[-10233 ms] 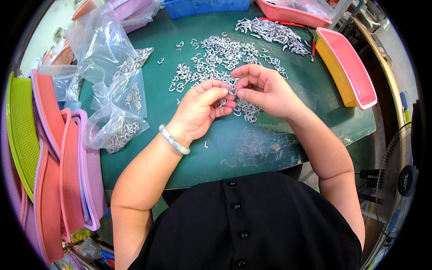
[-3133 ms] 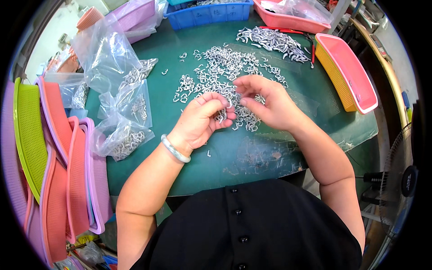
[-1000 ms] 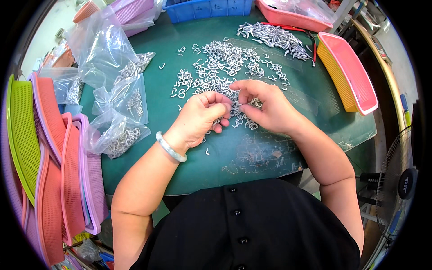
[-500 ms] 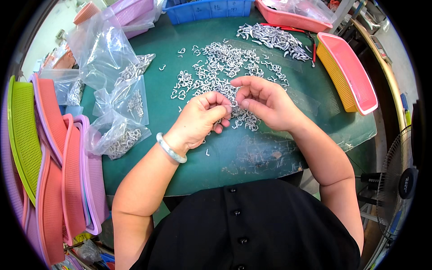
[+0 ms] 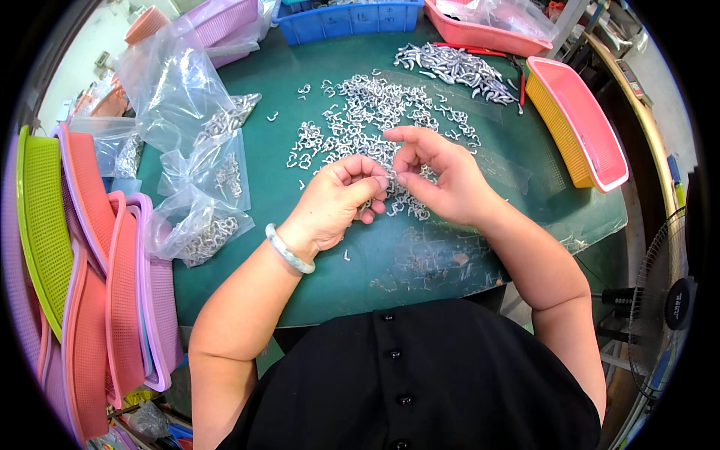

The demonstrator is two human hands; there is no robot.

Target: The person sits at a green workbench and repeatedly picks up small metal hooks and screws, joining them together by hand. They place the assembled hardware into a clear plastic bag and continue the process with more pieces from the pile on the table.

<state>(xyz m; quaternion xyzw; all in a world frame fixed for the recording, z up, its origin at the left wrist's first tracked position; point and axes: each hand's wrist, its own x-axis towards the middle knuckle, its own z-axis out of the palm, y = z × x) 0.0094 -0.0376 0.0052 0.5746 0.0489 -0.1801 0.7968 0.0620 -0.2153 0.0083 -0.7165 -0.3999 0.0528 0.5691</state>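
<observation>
Over the near side of a heap of small silver S-shaped metal hooks (image 5: 382,105), my two hands meet. My left hand (image 5: 341,195), with a pale bangle (image 5: 289,250) at the wrist, is closed, pinching one small metal hook (image 5: 391,175) between thumb and forefinger. My right hand (image 5: 442,176) comes from the other side, its thumb and a curled finger closing on the same hook while the forefinger arches above. The fingertips hide most of that piece. One loose bit of metal (image 5: 346,256) lies on the green tabletop (image 5: 322,296) near my left wrist.
Clear bags of metal parts (image 5: 202,232) lie at the left, beside stacked plastic baskets (image 5: 90,315). A pile of curved silver pieces (image 5: 457,69) and red-handled pliers (image 5: 517,71) are far right, near a pink-and-yellow basket (image 5: 581,124). Behind stands a blue bin (image 5: 349,24); a fan (image 5: 660,300) is right.
My right thumb has moved left and in to the small hook at my left fingertips. My left hand has hardly moved.
</observation>
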